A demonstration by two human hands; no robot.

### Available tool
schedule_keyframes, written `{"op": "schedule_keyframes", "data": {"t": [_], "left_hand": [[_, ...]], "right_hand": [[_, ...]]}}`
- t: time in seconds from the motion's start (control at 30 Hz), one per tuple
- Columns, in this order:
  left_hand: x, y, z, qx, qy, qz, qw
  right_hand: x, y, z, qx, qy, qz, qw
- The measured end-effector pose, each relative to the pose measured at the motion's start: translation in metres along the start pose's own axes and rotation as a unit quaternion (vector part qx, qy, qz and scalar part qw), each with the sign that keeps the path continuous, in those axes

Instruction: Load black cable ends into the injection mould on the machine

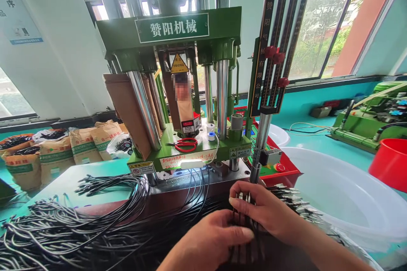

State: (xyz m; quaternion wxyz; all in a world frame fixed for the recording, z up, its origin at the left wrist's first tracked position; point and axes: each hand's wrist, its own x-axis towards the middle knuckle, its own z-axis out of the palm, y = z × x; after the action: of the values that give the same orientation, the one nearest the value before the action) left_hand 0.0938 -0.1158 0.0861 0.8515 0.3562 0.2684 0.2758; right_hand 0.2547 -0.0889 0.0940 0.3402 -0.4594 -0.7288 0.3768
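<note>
Several black cables [243, 220] with silvery ends stand up between my two hands, low in the head view. My right hand [270, 209] is closed around their upper part, thumb pressed near the metal ends. Just below it, my left hand [216, 237] pinches the same cables with its thumb across them. Beside my right hand lies a row of cables with pale metal tips [295, 205]. A large heap of black cables [63, 237] spreads over the left of the worktable. Thin cables [199, 186] also hang out of the lit gap in the press ahead.
A green press [229, 29] with steel columns stands ahead, red-handled pliers [186, 145] on its lower plate. A red control box [282, 169] and white tub [333, 190] are at right. Sacks [81, 146] line the left wall. A person [185, 110] is behind the press.
</note>
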Motion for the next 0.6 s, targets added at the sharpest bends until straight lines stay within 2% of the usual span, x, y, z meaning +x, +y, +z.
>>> {"op": "schedule_keyframes", "data": {"t": [0.1,0.2,0.33,0.4,0.47,0.53,0.6], "left_hand": [[0.002,-0.013,-0.008,-0.006,-0.051,-0.037,0.998],[0.008,-0.025,-0.019,-0.059,-0.037,-0.041,0.997],[0.006,-0.030,-0.031,-0.111,0.020,-0.031,0.993],[0.004,-0.033,-0.033,-0.114,0.059,-0.027,0.991],[0.004,-0.037,-0.033,-0.095,0.117,-0.032,0.988],[0.006,-0.042,-0.033,-0.067,0.171,-0.028,0.983],[0.009,-0.046,-0.034,-0.055,0.197,-0.003,0.979]], "right_hand": [[0.000,-0.004,0.005,-0.013,-0.017,-0.013,1.000],[-0.001,-0.004,0.009,-0.034,-0.039,-0.035,0.998],[0.013,0.006,0.009,-0.032,-0.101,-0.047,0.993],[0.032,0.015,0.012,-0.030,-0.082,-0.017,0.996],[0.057,0.026,0.019,-0.033,-0.032,0.044,0.998],[0.080,0.034,0.031,-0.028,-0.040,0.085,0.995],[0.097,0.039,0.045,-0.022,-0.073,0.092,0.993]]}}
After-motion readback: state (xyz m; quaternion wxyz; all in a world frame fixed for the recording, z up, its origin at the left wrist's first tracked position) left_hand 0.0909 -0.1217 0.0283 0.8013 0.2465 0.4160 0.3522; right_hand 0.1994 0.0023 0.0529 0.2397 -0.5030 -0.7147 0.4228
